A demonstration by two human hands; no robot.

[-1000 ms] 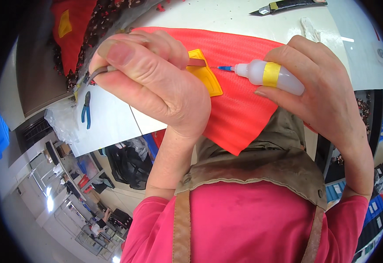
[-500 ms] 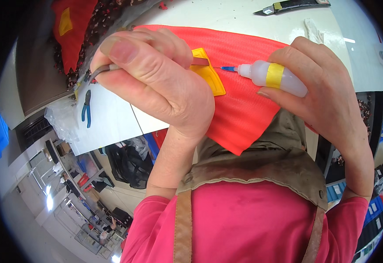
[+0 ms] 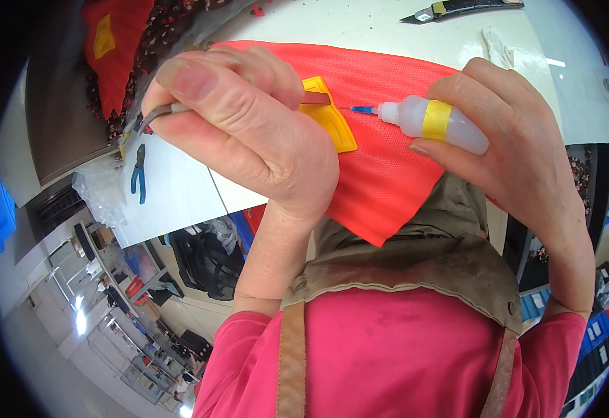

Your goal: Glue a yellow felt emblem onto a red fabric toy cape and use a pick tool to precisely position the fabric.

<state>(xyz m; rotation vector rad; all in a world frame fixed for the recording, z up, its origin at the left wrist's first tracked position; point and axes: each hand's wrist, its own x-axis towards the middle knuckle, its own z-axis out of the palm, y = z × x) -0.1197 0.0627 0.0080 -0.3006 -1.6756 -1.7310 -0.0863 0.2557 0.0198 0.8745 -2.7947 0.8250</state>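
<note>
My left hand (image 3: pixel 241 125) is closed around a thin brown strip (image 3: pixel 315 98). One end of the strip curls out between thumb and forefinger, and its flat reddish-brown end sticks out on the right. My right hand (image 3: pixel 510 125) grips a translucent squeeze bottle (image 3: pixel 410 117) banded with yellow tape. Its blue tip and fine needle point left at the strip's end, with a small gap or light contact I cannot tell apart. Beneath both lies a red textured cloth (image 3: pixel 388 188), and on it a yellow pad (image 3: pixel 343 132), partly hidden by my left hand.
A black-handled cutter knife (image 3: pixel 461 8) lies at the far right of the white table (image 3: pixel 179 202), near a crumpled white scrap (image 3: pixel 497 49). Blue-handled pliers (image 3: pixel 139 174) rest at the left beside clear plastic film (image 3: pixel 99 198). Another red piece (image 3: pixel 112 63) sits far left among dark speckled material.
My left hand and the strip have shifted very slightly left. The bottle and my right hand stay in place.
</note>
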